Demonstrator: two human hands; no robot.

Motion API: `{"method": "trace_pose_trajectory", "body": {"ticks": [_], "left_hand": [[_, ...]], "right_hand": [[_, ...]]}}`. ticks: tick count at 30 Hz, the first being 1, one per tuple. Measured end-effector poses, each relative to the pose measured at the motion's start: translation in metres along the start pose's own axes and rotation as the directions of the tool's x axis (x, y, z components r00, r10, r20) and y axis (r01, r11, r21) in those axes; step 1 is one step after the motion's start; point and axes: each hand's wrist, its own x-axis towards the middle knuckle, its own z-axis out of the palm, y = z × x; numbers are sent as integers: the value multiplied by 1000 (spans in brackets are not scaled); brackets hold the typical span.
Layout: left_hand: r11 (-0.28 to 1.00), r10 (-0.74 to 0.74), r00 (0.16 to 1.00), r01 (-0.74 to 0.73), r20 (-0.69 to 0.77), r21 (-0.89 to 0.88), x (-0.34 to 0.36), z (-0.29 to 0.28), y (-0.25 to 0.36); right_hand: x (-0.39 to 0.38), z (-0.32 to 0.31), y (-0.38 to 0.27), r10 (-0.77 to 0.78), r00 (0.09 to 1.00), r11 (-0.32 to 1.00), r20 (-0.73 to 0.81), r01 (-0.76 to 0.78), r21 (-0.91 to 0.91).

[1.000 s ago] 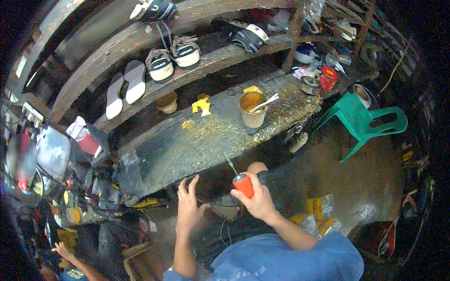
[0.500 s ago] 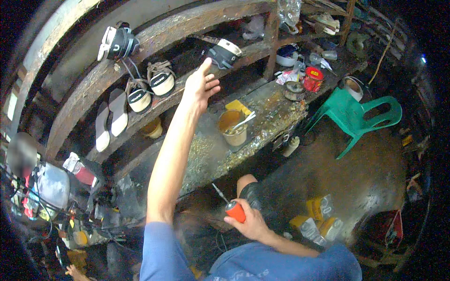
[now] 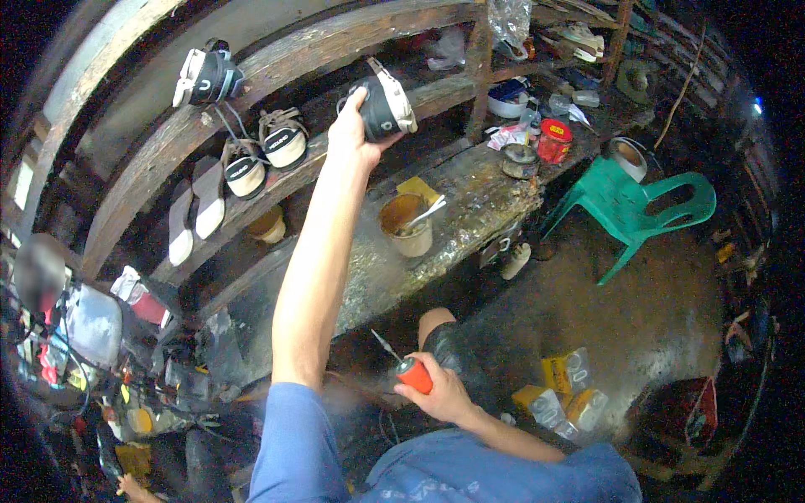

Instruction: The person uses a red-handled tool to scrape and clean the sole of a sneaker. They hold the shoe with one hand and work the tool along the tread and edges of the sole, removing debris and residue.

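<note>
My left hand (image 3: 362, 138) is stretched out to the shelf and grips a black shoe (image 3: 383, 111) with a thick white sole, which is tilted with its sole to the right. Its fingers are partly hidden behind the shoe. Low in front of my body, my right hand (image 3: 444, 390) is wrapped round the red-orange handle of an awl (image 3: 414, 375). The awl's thin metal shaft points up and left. A similar black shoe (image 3: 205, 77) rests on the upper shelf rail at the left.
Two laced shoes (image 3: 283, 144) and two insoles (image 3: 210, 197) stand along the lower shelf (image 3: 314, 163). On the worn bench (image 3: 352, 285) are a tub (image 3: 408, 239) with a white-handled stick and a red can (image 3: 554, 141). A green plastic chair (image 3: 620, 197) and yellow boxes (image 3: 563, 377) are at the right.
My left hand has closed on the black shoe and lifted it off the shelf, turning it more upright. My right hand still holds the awl, in nearly the same place.
</note>
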Motion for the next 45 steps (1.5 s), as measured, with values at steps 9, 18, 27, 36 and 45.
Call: {"method": "trace_pose_trajectory", "body": {"ticks": [9, 18, 27, 36, 45], "left_hand": [[976, -17, 997, 34, 78, -214, -249, -125, -21], [838, 292, 938, -344, -184, -423, -462, -243, -85], [767, 228, 943, -328, -243, -552, -521, -282, -107], [802, 179, 984, -137, 14, -581, -511, -311, -141], [968, 91, 994, -101, -52, -230, -492, -335, -155]], "right_hand": [[6, 9, 14, 80, 995, 992, -53, -85, -97], [-1, 29, 23, 101, 982, 994, 156, -108, 35], [-13, 48, 7, 23, 936, 999, 351, -31, 17], [-2, 42, -4, 64, 945, 941, 320, -164, 295], [27, 43, -66, -41, 972, 920, 231, -53, 388]]}}
